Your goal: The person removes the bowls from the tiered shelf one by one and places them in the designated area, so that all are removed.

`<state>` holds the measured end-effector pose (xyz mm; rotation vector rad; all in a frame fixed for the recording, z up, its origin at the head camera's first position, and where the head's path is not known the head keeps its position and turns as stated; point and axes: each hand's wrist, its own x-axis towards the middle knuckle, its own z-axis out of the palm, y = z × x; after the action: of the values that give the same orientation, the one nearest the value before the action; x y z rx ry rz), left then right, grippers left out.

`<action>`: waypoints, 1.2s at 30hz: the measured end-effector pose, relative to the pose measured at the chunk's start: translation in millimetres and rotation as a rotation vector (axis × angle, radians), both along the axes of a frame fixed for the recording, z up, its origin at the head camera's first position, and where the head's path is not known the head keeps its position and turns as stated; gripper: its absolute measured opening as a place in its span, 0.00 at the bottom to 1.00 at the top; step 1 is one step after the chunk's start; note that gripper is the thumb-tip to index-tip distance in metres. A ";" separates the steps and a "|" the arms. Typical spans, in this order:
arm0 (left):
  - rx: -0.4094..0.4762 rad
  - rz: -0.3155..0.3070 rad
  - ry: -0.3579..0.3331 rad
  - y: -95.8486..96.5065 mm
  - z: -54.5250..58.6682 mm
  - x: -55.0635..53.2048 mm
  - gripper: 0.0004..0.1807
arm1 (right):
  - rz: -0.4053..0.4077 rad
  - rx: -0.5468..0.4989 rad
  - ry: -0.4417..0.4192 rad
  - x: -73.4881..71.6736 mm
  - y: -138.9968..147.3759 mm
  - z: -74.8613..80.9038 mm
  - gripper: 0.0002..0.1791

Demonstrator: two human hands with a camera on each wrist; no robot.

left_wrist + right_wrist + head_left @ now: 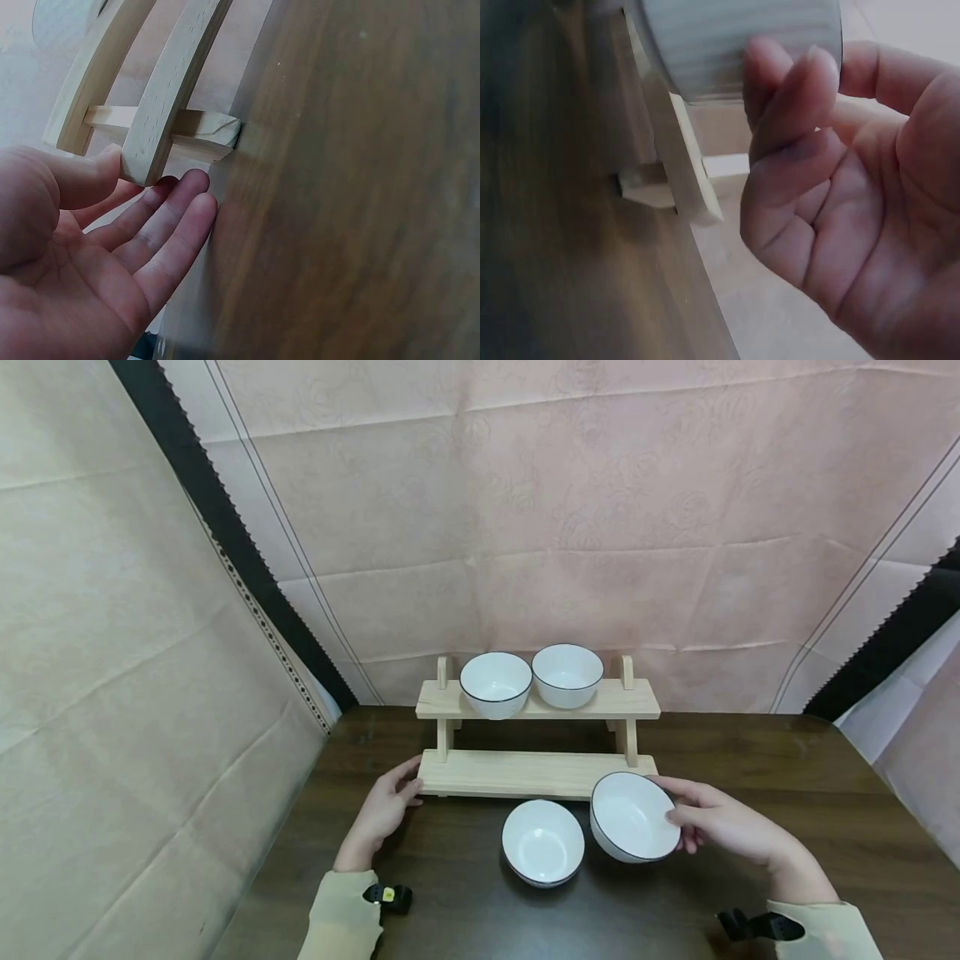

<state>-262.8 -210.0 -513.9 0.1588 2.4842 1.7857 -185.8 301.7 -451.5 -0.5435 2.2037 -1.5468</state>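
Note:
My right hand (723,822) pinches the rim and side of a white bowl with a dark rim (633,817), held up in front of the rack's lower right corner. In the right wrist view its fingers (791,97) press against the bowl's ribbed outer wall (735,37). My left hand (382,810) grips the left end of the lower board of a two-tier wooden rack (517,772). Thumb and index finger lie on either side of that board (161,112) in the left wrist view; the other fingers extend below. A second white bowl (543,843) sits on the table beside the held one.
Two more white bowls, one left (495,683) and one right (567,674), stand side by side on the rack's upper board. The rack stands near the back of the dark wooden table (465,902). Pale cloth (600,527) hangs behind and at both sides.

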 end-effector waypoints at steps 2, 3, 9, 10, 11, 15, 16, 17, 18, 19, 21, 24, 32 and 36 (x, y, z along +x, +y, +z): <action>-0.001 -0.001 -0.002 0.1 0.2 -0.1 0.25 | 0.013 0.024 0.009 0.1 3.6 -1.1 0.34; -0.001 0.000 -0.004 0.1 0.5 -0.2 0.25 | 0.018 0.028 0.006 0.1 5.0 -1.6 0.34; 0.004 0.005 -0.008 0.4 1.3 -1.0 0.25 | 0.038 0.066 0.000 -0.7 11.0 -4.4 0.33; 0.003 0.007 -0.009 0.4 1.5 -1.1 0.25 | 0.041 0.066 -0.004 -0.6 11.6 -4.7 0.32; 0.002 0.008 -0.012 0.4 1.8 -1.0 0.25 | 0.045 0.067 -0.009 -0.2 12.0 -4.8 0.32; 0.002 0.010 -0.019 -0.2 2.0 -1.0 0.25 | 0.049 0.076 -0.034 1.2 11.6 -5.9 0.32; 0.001 0.010 -0.019 -0.4 2.0 -0.8 0.25 | 0.046 0.079 -0.044 1.6 11.0 -6.3 0.32; 0.002 0.008 -0.018 -0.5 1.9 -0.6 0.25 | 0.042 0.088 -0.053 1.7 10.3 -6.9 0.32; 0.003 0.006 -0.017 -0.6 1.9 -0.4 0.25 | 0.038 0.093 -0.063 1.9 9.5 -7.5 0.33; 0.002 0.006 -0.017 -0.6 2.1 0.0 0.25 | 0.039 0.094 -0.068 2.1 8.9 -8.2 0.33; 0.002 0.002 -0.015 -0.5 2.2 0.5 0.25 | 0.037 0.097 -0.082 2.2 7.5 -9.8 0.33; 0.006 -0.001 -0.015 -0.1 1.9 0.7 0.25 | 0.042 0.106 -0.085 2.5 6.4 -12.0 0.33; 0.002 0.005 -0.015 -0.2 1.1 -0.8 0.25 | 0.070 0.123 -0.108 3.0 3.2 -15.9 0.34; -0.003 0.009 -0.017 -0.7 1.1 -0.8 0.25 | 0.088 0.109 -0.107 3.1 0.2 -15.3 0.32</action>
<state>-263.6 -210.7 -512.8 0.1319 2.4797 1.7781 -182.7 301.9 -466.8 -0.5047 2.1391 -1.3704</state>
